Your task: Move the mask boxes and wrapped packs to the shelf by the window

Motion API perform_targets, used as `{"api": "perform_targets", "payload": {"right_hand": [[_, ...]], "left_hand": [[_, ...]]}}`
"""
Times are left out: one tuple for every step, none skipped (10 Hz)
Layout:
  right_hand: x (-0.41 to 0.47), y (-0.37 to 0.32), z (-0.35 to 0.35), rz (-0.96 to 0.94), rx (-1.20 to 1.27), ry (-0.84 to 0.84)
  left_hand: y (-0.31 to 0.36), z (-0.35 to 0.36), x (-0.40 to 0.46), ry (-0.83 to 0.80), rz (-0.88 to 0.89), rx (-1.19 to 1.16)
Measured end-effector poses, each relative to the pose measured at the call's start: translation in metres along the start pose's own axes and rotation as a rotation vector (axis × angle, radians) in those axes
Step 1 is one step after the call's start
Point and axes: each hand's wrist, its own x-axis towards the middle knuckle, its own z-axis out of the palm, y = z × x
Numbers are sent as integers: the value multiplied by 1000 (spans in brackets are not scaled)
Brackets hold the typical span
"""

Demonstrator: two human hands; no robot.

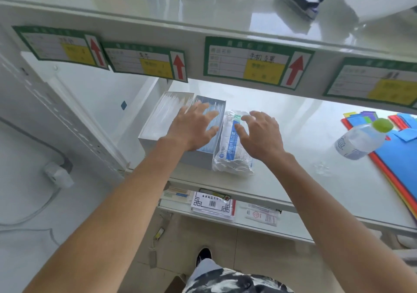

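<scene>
Fingers of the left hand [195,127] are spread above the blue-topped mask box [209,121], beside a white box [162,121] on the glossy white shelf [304,134]. Right hand [261,134] fingers, spread and slightly curled, hover over the clear-wrapped mask pack [232,153] just right of the boxes; contact cannot be confirmed.

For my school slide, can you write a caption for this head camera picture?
Both open hands, left hand and right hand, hover over mask boxes and a wrapped pack on a shelf.

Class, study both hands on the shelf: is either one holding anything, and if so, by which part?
Nothing is held. The left hand is spread above the blue mask box, the right hand above the wrapped pack, fingers open; contact cannot be told.
</scene>
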Motion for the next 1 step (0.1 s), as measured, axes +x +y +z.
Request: {"api": "perform_targets", "payload": {"right_hand": [[-57,31,3,0,167,206]], "left_hand": [[5,14,-49,289,115,-191]]}}
